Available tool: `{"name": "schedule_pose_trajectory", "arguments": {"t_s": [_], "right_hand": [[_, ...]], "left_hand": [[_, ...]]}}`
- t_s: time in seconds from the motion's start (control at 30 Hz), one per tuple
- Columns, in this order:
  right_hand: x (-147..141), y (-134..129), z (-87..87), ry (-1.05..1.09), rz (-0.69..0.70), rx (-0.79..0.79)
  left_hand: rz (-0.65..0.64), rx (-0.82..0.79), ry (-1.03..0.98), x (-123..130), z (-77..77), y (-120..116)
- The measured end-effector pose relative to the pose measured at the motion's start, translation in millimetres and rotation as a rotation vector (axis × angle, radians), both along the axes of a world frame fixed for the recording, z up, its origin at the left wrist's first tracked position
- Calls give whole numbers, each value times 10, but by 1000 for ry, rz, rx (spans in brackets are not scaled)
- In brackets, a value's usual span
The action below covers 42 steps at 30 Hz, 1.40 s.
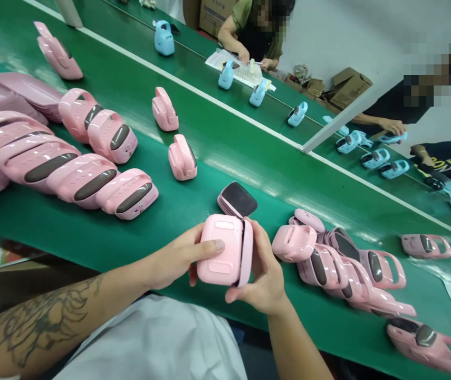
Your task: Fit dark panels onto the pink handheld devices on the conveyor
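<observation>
My left hand (185, 253) grips a pink plastic housing (219, 266), its thumb lying across the face with two raised oblong pads. Pressed by my right hand (267, 274) against the housing's right side is a pink cover (246, 253). A dark gap shows between the two parts, widest near the top. Just beyond them, a small stack of pink-edged covers with dark inner faces (239, 199) rests on the green work surface. The fingers behind the housing are mostly hidden.
Pink handled housings with dark windows (118, 184) crowd the left; more pink housings (328, 266) lie at the right. Two pink units (183, 158) stand ahead on the green belt (225, 132). Beyond a white rail, co-workers sit by blue units (164, 39). A slanted post (339, 116) rises there.
</observation>
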State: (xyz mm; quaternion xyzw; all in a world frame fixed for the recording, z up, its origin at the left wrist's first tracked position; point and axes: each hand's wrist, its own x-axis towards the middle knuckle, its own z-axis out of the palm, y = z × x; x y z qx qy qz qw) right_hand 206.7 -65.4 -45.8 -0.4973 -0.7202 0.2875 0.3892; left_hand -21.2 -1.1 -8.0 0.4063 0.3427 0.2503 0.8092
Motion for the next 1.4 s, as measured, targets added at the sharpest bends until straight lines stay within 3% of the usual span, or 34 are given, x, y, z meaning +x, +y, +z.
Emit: {"name": "schedule_pose_trajectory", "arguments": {"t_s": [0.3, 0.5, 0.63, 0.9, 1.03, 1.17, 1.4], "right_hand": [[56, 36, 123, -70, 63, 106], [-7, -24, 181, -133, 109, 142], [-40, -34, 185, -188, 82, 184], [-11, -58, 226, -162, 118, 212], [-27, -72, 306, -198, 119, 239], [-61, -95, 348, -216, 114, 234], [-83, -165, 407, -264, 112, 183]], "left_hand": [[89, 29, -14, 63, 3, -20], [58, -8, -58, 104, -32, -17], [118, 25, 41, 118, -94, -21], [55, 79, 80, 115, -3, -8], [-11, 61, 21, 107, -44, 29], [1, 72, 10, 103, -91, 31], [-6, 51, 50, 84, -7, -32]]}}
